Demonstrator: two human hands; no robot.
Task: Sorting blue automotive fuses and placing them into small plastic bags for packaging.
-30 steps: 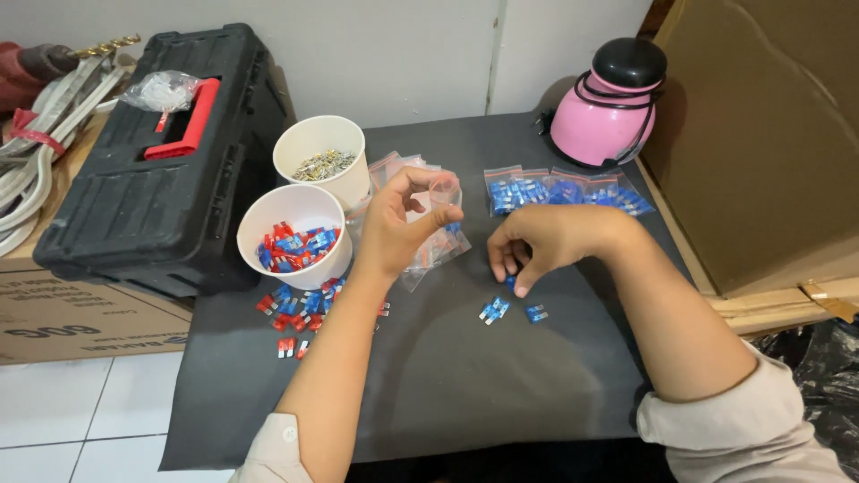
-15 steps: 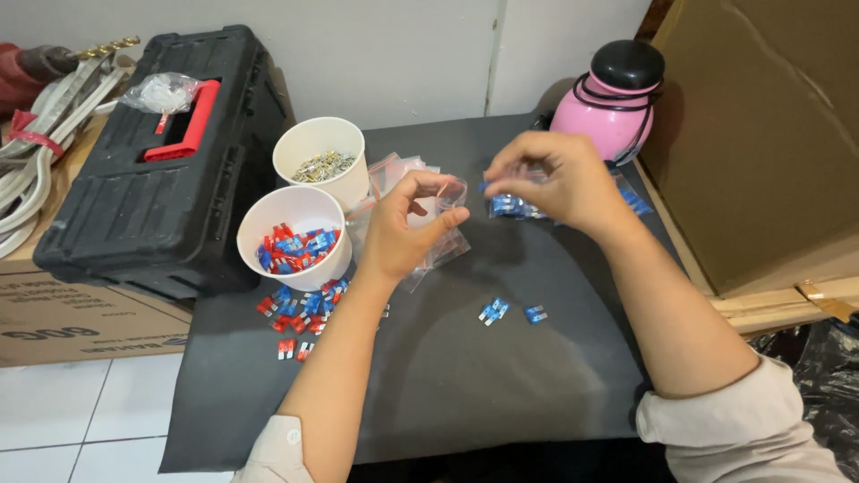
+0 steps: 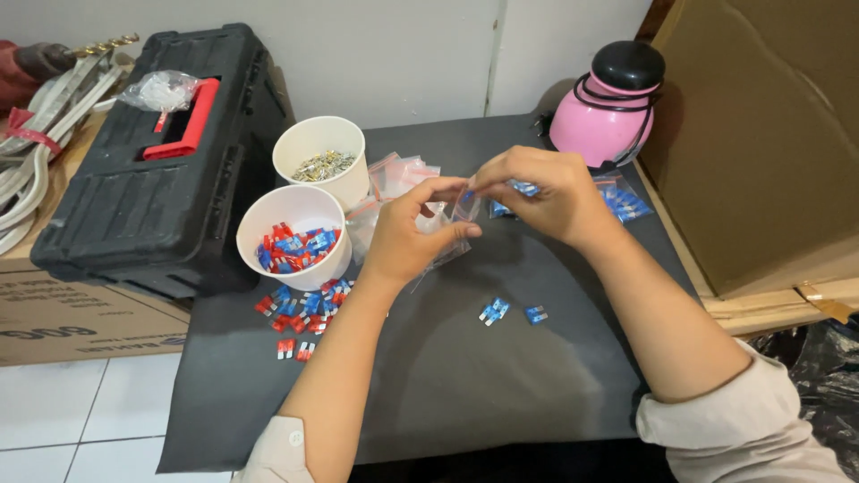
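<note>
Head-camera view: both hands met above the dark bench [image 3: 429, 394], just right of two white paper cups. The left hand [image 3: 407, 237] pinched a small clear plastic bag [image 3: 463, 211] by its edge, while the right hand [image 3: 541, 192] pinched the bag's mouth from the other side, with a small blue piece at its fingertips. The nearer cup [image 3: 295, 234] held red and blue fuses; the farther cup [image 3: 320, 159] behind it held small metal parts. More red and blue fuses [image 3: 300, 309] lay scattered on the bench in front of the nearer cup, and three blue fuses [image 3: 510, 312] lay apart to its right. A black toolbox [image 3: 152, 170] stood left of the cups, and a pink jug with a black lid [image 3: 607, 103] far to their right.
</note>
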